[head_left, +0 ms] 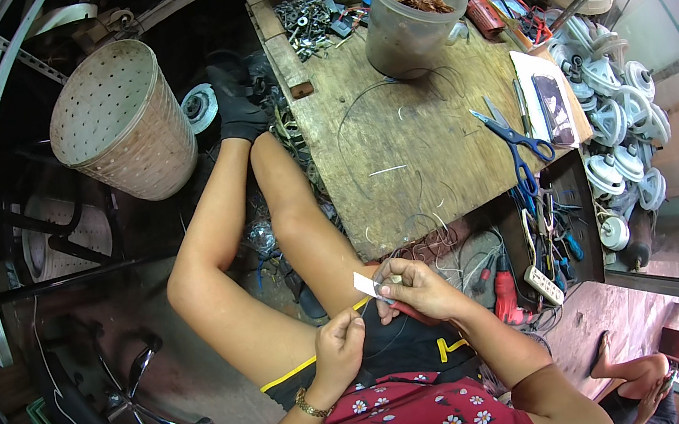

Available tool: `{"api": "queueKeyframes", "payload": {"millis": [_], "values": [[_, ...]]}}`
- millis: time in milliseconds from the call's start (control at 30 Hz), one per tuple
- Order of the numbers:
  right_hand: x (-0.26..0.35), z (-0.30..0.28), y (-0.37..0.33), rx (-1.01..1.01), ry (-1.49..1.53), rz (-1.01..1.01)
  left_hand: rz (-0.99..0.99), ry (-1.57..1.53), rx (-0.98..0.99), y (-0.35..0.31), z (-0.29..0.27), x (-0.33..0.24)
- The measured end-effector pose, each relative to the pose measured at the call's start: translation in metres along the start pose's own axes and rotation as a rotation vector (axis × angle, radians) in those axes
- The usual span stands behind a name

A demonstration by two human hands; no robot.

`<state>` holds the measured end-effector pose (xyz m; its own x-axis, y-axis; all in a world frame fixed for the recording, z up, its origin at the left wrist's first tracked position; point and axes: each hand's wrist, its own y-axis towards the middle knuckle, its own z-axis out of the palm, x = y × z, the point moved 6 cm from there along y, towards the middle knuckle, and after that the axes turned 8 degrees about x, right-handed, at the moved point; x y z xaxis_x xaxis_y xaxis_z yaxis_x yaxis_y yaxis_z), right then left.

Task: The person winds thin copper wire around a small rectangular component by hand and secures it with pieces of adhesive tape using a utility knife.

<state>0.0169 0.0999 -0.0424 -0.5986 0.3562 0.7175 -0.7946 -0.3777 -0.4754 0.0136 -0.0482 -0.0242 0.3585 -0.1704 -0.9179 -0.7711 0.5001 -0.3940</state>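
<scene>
Over my lap, my right hand (415, 290) pinches a small flat white piece (364, 284) between thumb and fingers. A red-handled tool (410, 312), mostly hidden, lies under that same hand against the palm; its kind does not show. Just left of it and lower, my left hand (340, 345) is closed with the fingertips pressed together. A thin dark strand appears near its fingertips, but I cannot make out what it holds. The hands are apart, in front of the table's near edge.
The worn wooden table (434, 136) bears blue-handled scissors (513, 138), a phone (554, 110), a clear bucket of copper-coloured scraps (406, 40) and a heap of screws (307, 24). White plastic reels (615, 118) hang at right. A perforated basket (125, 130) stands left. Another person (639, 395) sits lower right.
</scene>
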Motion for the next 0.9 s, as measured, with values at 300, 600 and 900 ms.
{"api": "queueKeyframes", "payload": {"millis": [300, 600, 900], "values": [[-0.002, -0.008, 0.002, -0.028, -0.042, -0.004, 0.074, 0.304, -0.011, -0.003, -0.006, -0.014], [0.005, -0.011, 0.000, -0.042, -0.065, 0.033, 0.101, 0.397, -0.018, -0.005, -0.006, -0.019], [0.000, -0.011, 0.001, -0.061, -0.043, 0.012, 0.178, 0.456, -0.048, -0.003, -0.004, -0.029]]}}
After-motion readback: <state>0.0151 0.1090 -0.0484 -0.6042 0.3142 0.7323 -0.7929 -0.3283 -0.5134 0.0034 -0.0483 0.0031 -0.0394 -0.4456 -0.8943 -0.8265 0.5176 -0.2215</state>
